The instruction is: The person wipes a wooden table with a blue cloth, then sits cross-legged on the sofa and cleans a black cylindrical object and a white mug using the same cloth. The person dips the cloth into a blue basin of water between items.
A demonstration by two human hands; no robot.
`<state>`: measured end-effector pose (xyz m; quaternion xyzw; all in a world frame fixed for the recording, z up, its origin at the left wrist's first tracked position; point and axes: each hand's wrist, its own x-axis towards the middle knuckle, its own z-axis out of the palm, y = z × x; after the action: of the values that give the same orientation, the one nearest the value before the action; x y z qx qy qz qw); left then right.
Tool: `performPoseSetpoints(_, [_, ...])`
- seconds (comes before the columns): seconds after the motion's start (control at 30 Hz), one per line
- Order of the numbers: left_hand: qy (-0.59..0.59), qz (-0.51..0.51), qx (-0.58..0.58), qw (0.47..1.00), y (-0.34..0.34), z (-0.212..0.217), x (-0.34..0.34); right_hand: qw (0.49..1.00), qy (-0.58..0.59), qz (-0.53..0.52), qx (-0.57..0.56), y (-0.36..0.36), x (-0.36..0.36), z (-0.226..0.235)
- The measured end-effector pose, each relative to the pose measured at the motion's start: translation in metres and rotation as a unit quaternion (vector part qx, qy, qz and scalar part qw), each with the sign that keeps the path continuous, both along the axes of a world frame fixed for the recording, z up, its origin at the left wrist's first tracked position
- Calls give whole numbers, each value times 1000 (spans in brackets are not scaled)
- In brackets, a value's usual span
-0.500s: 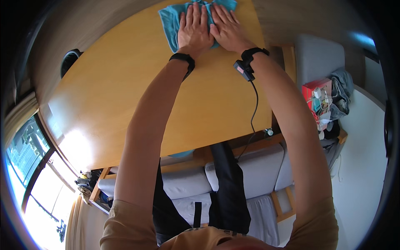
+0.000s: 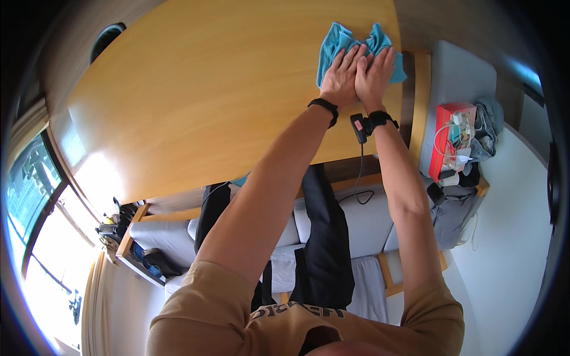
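Note:
A crumpled blue cloth [image 2: 331,50] lies near the right edge of the wooden table [image 2: 208,101], one corner reaching that edge. My left hand [image 2: 342,79] rests flat on it, fingers stretched forward. Close beside it, my right hand [image 2: 374,78] also presses down on the cloth with extended fingers. The two hands touch at the thumbs and forefingers. Black bands circle both wrists; a small black device [image 2: 358,127] with a cable hangs by the right one.
Right of the table is a grey cushioned seat [image 2: 457,71] bearing a red box [image 2: 440,139] of cables and small items, with clothing beside it. A grey sofa [image 2: 350,222] runs behind my legs. A bright window [image 2: 53,237] stands at the left.
Both hands and the cloth have slid right and slightly nearer across the table, toward its right edge. The cloth is more bunched up, and the hands are closer together.

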<state>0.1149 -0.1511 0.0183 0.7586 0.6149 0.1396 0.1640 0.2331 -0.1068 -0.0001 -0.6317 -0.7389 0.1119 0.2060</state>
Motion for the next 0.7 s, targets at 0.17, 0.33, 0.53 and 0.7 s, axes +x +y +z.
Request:
performPoseSetpoints(0.17, [17,48,49,998,8,-10,-95,997,-61,42,20,18,-89,-13])
performPoseSetpoints(0.33, [25,114,75,990,-17,-15,-233,993,-67,89,41,8,-240,-16])
performPoseSetpoints(0.53, [46,213,60,974,-98,-17,-425,979,-61,189,37,-54,-455,-11])
performPoseSetpoints(0.7, [14,297,89,950,-174,-14,-575,960,-27,274,52,-117,-625,-5])
